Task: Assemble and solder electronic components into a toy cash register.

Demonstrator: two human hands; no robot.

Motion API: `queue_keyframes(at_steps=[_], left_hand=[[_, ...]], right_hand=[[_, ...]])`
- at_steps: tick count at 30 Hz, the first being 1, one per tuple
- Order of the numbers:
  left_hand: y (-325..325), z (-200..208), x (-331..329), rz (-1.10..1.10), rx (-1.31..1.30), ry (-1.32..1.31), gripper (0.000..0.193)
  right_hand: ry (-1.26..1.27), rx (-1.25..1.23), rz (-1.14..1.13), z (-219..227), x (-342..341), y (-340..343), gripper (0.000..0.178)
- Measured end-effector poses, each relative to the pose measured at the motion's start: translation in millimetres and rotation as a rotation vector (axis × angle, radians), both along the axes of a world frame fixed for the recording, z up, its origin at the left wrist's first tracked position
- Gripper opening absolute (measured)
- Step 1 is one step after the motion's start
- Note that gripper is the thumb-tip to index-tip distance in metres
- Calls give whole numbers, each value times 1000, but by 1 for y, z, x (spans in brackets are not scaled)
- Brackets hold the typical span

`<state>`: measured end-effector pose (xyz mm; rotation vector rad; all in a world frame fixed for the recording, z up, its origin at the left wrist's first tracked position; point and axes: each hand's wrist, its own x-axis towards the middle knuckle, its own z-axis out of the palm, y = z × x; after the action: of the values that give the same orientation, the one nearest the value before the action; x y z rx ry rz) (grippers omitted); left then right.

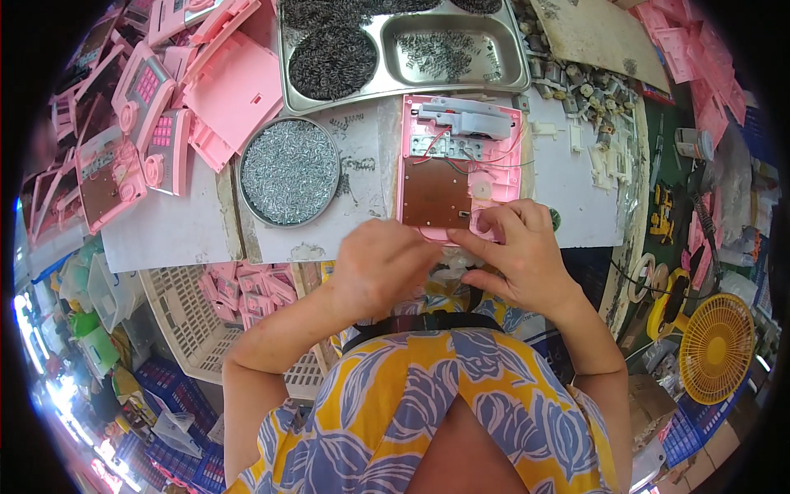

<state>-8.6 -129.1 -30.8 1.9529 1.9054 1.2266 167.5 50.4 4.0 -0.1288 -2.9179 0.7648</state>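
Observation:
A pink plastic casing (504, 174) lies on the work table in front of me. Inside it are a brown circuit board (434, 193), a grey mechanism (465, 120), a perforated metal plate (436, 147) and thin red and dark wires. My right hand (527, 251) grips the casing's near right corner, forefinger along the near edge and thumb lower down. Slightly blurred, my left hand (377, 262) is at the near left corner with its fingers curled together. Whatever its fingertips may hold is hidden.
A round tin of small screws (290, 171) stands left of the casing. Behind lies a steel tray (387, 95) of springs. Pink housings (230, 90) pile up at left, small motors (580, 99) at right. A basket (193, 329) sits below, a yellow fan (716, 348) at right.

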Motion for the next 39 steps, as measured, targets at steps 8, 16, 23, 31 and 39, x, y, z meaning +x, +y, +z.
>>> queue_keyframes(at_steps=[8, 16, 23, 31, 39], left_hand=[[-27, -1, -7, 283, -220, -260, 15], [-58, -11, 12, -5, -426, 60, 17], [-25, 20, -36, -135, -366, -203, 26], [-8, -5, -48, -238, -182, -224, 21], [-2, -5, -49, -247, -172, -249, 18]], right_hand=[[144, 71, -100, 12, -18, -33, 30], [189, 49, -139, -18, -45, -59, 25], [161, 110, -185, -21, -45, -62, 29], [352, -213, -347, 24, -64, 94, 15], [355, 227, -97, 32, -247, 268, 13]])
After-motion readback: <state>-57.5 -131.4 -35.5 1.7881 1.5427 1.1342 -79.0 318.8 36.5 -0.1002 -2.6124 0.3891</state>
